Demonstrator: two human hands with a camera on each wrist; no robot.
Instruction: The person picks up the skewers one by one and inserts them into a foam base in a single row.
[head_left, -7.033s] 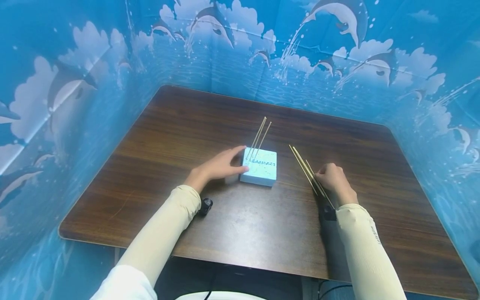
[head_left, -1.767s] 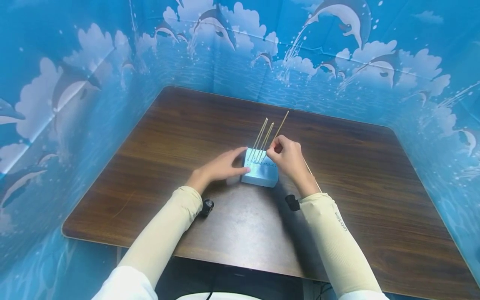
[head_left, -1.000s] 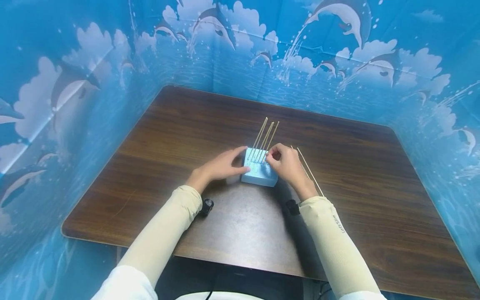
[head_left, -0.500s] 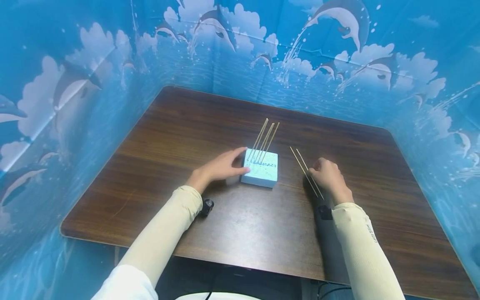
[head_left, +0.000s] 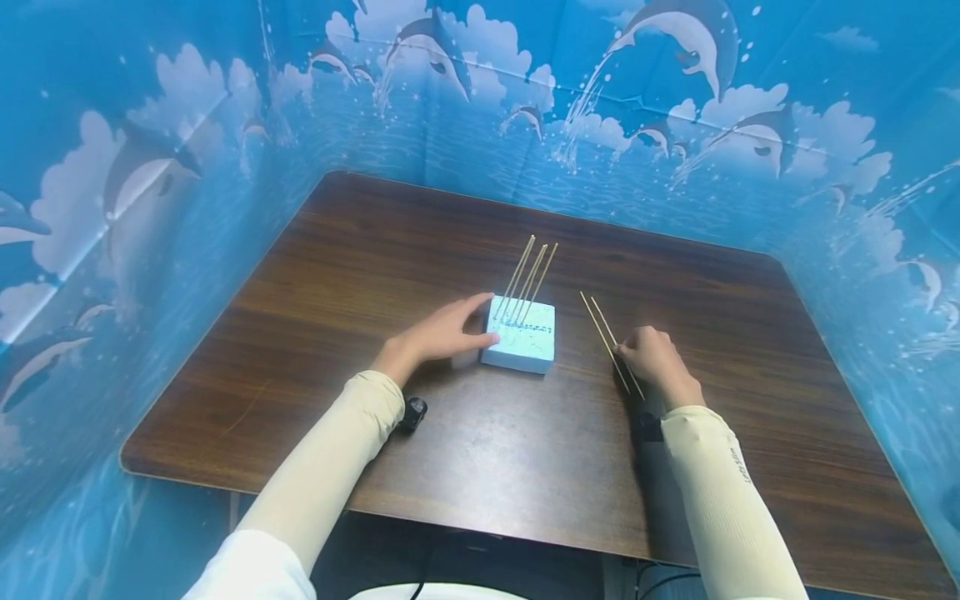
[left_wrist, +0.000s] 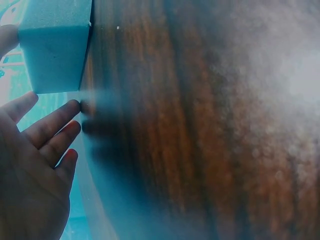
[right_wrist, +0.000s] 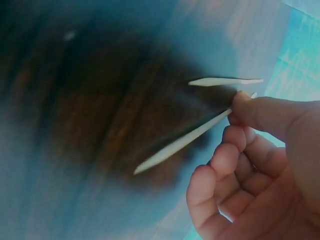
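A pale blue foam block (head_left: 521,337) sits mid-table, with several thin bamboo skewers (head_left: 531,279) standing in its top, leaning away and to the right. At its left side is my left hand (head_left: 438,333); the thumb and index finger touch its edges with fingers nearly straight, the rest spread apart in the left wrist view. To the right of the block, two skewers lie on the table. My right hand (head_left: 662,365) pinches one loose skewer (right_wrist: 180,144) between thumb and fingertip, while the other skewer (right_wrist: 220,81) lies beside it untouched.
Everything rests on a dark brown wooden table (head_left: 360,250) with rounded corners. A row of dark marks runs across the block's top. Blue dolphin-print curtains (head_left: 450,142) enclose the table's back and sides. Light glares on the table near its front edge.
My right hand carried one skewer to the block, stood it there, then moved back right to the loose skewers. More skewers stand in the block and fewer lie loose. My left hand stayed put.
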